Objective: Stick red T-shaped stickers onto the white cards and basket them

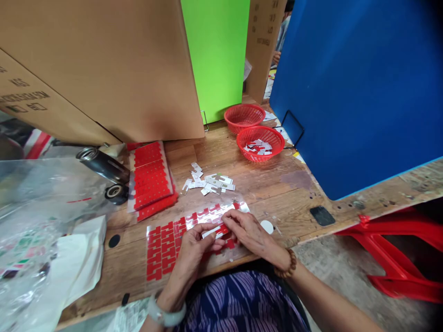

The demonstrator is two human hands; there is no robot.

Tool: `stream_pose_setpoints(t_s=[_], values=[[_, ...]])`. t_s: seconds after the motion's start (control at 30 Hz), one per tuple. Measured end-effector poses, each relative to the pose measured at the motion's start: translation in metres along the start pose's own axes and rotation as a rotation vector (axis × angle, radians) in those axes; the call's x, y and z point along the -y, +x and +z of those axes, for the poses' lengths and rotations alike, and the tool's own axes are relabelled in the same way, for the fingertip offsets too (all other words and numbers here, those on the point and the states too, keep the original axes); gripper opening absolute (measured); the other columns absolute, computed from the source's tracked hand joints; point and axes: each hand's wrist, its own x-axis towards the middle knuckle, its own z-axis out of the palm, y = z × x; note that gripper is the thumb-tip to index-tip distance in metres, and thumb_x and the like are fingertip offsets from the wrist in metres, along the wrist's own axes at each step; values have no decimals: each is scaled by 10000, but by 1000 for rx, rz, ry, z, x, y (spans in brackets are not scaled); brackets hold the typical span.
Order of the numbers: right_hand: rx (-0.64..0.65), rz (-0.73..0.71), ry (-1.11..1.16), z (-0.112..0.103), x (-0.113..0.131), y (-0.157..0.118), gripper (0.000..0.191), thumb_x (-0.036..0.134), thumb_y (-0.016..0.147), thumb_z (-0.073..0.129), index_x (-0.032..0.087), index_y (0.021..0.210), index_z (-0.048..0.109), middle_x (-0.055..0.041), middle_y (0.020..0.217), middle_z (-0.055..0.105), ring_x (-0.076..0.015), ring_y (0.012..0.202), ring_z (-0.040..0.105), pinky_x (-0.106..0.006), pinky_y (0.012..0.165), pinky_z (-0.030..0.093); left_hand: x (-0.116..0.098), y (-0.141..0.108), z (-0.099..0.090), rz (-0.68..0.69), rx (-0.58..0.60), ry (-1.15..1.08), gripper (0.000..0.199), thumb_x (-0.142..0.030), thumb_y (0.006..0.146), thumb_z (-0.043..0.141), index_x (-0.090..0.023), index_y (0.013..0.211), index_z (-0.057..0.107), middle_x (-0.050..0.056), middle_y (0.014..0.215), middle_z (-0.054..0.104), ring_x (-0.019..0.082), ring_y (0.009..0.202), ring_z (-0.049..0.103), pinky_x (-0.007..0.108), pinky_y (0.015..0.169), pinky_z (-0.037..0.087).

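Between the fingers of my left hand (200, 244) is a small white and silvery piece (212, 232), lying level above the sheet. My right hand (244, 229) pinches a small red piece (223, 228) against the right end of that piece, so the two hands nearly meet. Below them a clear sheet with rows of red stickers (168, 244) lies at the table's front edge, its right part covered by my hands. Just beyond the sheet is a loose pile of flat metal pieces with slots (214, 182).
Two red baskets (244, 115) stand at the back, the nearer one (260, 154) holding pieces. Stacked red sheets (149, 175), a dark flask (104, 166) and plastic bags (27, 240) are at left. Cardboard, green and blue (353, 92) panels stand behind. A red stool (398, 249) is at right.
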Motion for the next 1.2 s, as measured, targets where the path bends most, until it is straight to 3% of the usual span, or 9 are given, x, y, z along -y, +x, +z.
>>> stream_pose_setpoints(t_s=[0.27,0.5,0.63,0.73,0.83,0.9,1.0,1.1,1.2], values=[[272,186,342,0,-7,16,231,380,880,492,169,799,537,59,555,549,-57,412,475,-159,407,347,-13,-1,3,7,42,33,407,-319,601,806,-113,896,615,72,659,724,153,568,690,219,599,535],[385,270,491,-15,-15,38,338,432,693,714,162,808,547,57,543,596,-61,402,515,-159,393,394,-24,18,-1,57,134,162,339,-390,688,738,-140,883,617,49,652,693,168,579,683,242,575,518],[162,225,488,-58,-8,73,296,370,657,763,156,746,578,25,579,622,-67,434,532,-157,379,405,-42,53,-18,334,-3,422,298,-428,806,596,-149,908,623,54,735,674,162,621,655,270,608,508],[-99,117,644,-104,10,108,204,239,666,767,168,739,590,26,621,613,-58,480,540,-143,406,437,-62,83,-32,609,-198,992,247,-324,867,513,-151,1002,626,64,808,668,178,723,620,299,698,477],[-336,17,740,-139,25,133,107,210,763,680,179,763,577,4,694,633,-69,544,581,-153,460,491,-80,105,-38,672,-220,1122,200,-223,842,532,-149,1001,629,87,884,642,216,864,584,344,809,434],[-496,-16,711,-147,28,138,143,224,769,676,203,832,549,3,736,655,-94,582,619,-183,487,519,-86,115,-36,688,-202,1159,173,-189,803,569,-153,959,636,95,899,619,235,895,563,357,829,415],[-526,-59,575,-135,22,125,363,284,696,743,230,979,521,21,761,666,-113,595,634,-214,515,531,-88,123,-32,694,-151,1204,110,-169,763,604,-169,868,634,84,876,596,235,877,548,344,816,405],[-304,-9,391,-107,6,100,374,364,667,753,191,955,590,1,734,659,-117,603,618,-231,543,521,-86,126,-29,681,-106,1210,46,-167,755,602,-181,798,611,64,842,584,218,857,533,318,796,395],[-197,97,326,-78,-13,76,308,398,678,722,190,882,624,4,682,645,-123,582,598,-251,542,507,-83,128,-28,631,-87,1186,67,-147,707,631,-183,730,580,22,746,565,184,764,517,282,723,385]])
